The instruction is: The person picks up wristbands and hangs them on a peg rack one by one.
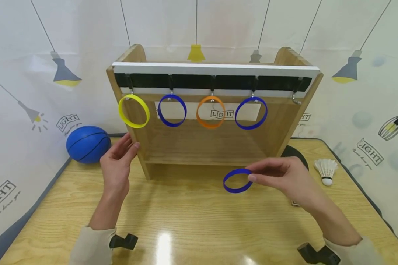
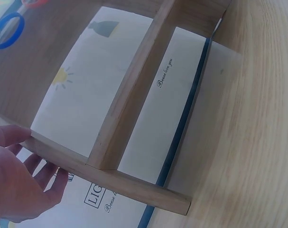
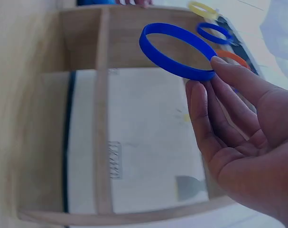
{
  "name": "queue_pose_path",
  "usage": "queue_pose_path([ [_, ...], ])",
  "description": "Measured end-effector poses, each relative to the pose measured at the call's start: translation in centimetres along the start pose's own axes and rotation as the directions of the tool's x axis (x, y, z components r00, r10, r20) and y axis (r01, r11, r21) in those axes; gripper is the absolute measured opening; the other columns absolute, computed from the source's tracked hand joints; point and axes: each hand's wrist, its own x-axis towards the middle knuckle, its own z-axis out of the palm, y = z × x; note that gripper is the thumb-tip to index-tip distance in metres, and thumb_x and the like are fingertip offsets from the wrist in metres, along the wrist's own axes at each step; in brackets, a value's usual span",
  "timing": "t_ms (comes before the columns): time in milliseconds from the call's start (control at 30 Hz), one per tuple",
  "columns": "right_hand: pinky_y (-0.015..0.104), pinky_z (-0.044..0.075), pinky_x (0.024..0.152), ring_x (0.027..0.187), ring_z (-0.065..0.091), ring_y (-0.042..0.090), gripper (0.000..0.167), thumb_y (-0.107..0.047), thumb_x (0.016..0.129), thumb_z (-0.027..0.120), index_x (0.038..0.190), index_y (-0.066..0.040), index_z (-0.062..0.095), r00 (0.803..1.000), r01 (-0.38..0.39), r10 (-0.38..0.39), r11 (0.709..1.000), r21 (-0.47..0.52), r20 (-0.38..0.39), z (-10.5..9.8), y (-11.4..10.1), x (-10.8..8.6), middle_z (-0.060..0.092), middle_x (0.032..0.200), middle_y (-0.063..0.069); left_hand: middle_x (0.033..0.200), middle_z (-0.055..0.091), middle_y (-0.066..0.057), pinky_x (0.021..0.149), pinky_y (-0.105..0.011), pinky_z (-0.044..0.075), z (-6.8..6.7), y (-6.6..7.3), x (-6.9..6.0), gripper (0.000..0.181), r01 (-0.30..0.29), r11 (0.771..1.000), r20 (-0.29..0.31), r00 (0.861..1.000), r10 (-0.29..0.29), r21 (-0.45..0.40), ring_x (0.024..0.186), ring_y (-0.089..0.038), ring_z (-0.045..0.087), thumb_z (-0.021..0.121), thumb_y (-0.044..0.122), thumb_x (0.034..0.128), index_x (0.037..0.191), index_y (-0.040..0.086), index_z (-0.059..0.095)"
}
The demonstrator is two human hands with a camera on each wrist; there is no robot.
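A wooden shelf (image 1: 205,145) stands on the table, a black strip with several metal hooks along its top front. From the hooks hang a yellow ring (image 1: 137,126), a blue ring (image 1: 171,125), an orange ring (image 1: 210,126) and another blue ring (image 1: 250,127); the rightmost hook (image 1: 296,98) is bare. My left hand (image 1: 117,163) grips the edge of the shelf's left side panel (image 2: 110,183), thumb on one face and fingers on the other. In front of the shelf, below the hooks, my right hand (image 1: 290,178) pinches a blue wristband-like ring (image 3: 155,56) between thumb and fingers.
A blue ball (image 1: 88,144) with black lines lies left of the shelf. To the right are a white shuttlecock (image 1: 325,171) and a black rounded object (image 1: 296,154), partly hidden by the shelf and my right hand. Printed sheeting (image 1: 361,110) surrounds the wooden table (image 1: 185,209).
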Motion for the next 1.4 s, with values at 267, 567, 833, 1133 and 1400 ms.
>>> queue_pose_path([
  [267,0.032,0.057,0.076,0.089,0.069,0.026,0.026,-0.019,0.089,0.075,0.112,-0.008,0.072,0.994,-0.010,0.005,0.999,-0.050,-0.106,-2.8,-2.2,-0.4,0.070,0.106,0.012,0.122,0.067,-0.009,0.087,-0.024,0.053,0.0,0.0,0.0,0.042,0.004,1.000,-0.006,1.000,-0.004,0.002,0.113,-0.021,0.062,0.079,0.008,0.0836,0.124,0.010,0.069],
  [567,0.023,0.052,0.079,0.097,0.063,0.022,0.027,-0.010,0.089,0.073,0.114,0.002,0.069,0.973,0.027,-0.029,1.000,-0.014,-0.228,-5.4,-3.6,-0.2,0.070,0.107,0.011,0.123,0.067,-0.009,0.087,-0.024,0.052,0.1,0.1,-0.1,0.041,0.001,1.000,-0.001,1.000,-0.001,0.008,0.113,-0.021,0.062,0.078,0.008,0.0845,0.125,0.010,0.069],
  [833,0.023,0.047,0.091,0.098,0.064,0.022,0.029,0.009,0.089,0.067,0.117,0.013,0.063,0.935,0.224,-0.116,0.926,0.304,-0.335,-7.5,-4.4,0.2,0.072,0.106,0.013,0.122,0.067,-0.009,0.087,-0.024,0.053,0.2,0.1,0.0,0.041,-0.005,1.000,-0.001,1.000,0.005,0.006,0.112,-0.021,0.062,0.077,0.007,0.0847,0.125,0.009,0.069],
  [1133,0.027,0.045,0.100,0.095,0.066,0.028,0.036,0.012,0.089,0.063,0.124,0.015,0.058,0.889,0.331,-0.097,0.813,0.480,-0.448,-8.9,-4.7,1.0,0.068,0.110,0.019,0.122,0.067,-0.010,0.087,-0.025,0.053,0.0,0.0,0.1,0.042,-0.001,1.000,-0.003,1.000,0.001,-0.008,0.112,-0.021,0.062,0.079,0.008,0.0836,0.124,0.009,0.069],
  [1400,0.031,0.049,0.095,0.099,0.066,0.030,0.035,0.018,0.089,0.058,0.123,0.017,0.057,0.884,0.377,-0.118,0.752,0.541,-0.452,-9.4,-3.8,1.5,0.067,0.111,0.021,0.122,0.067,-0.009,0.087,-0.025,0.053,0.1,0.0,0.1,0.041,0.012,1.000,-0.011,1.000,-0.013,-0.008,0.112,-0.021,0.063,0.078,0.007,0.0838,0.124,0.009,0.069],
])
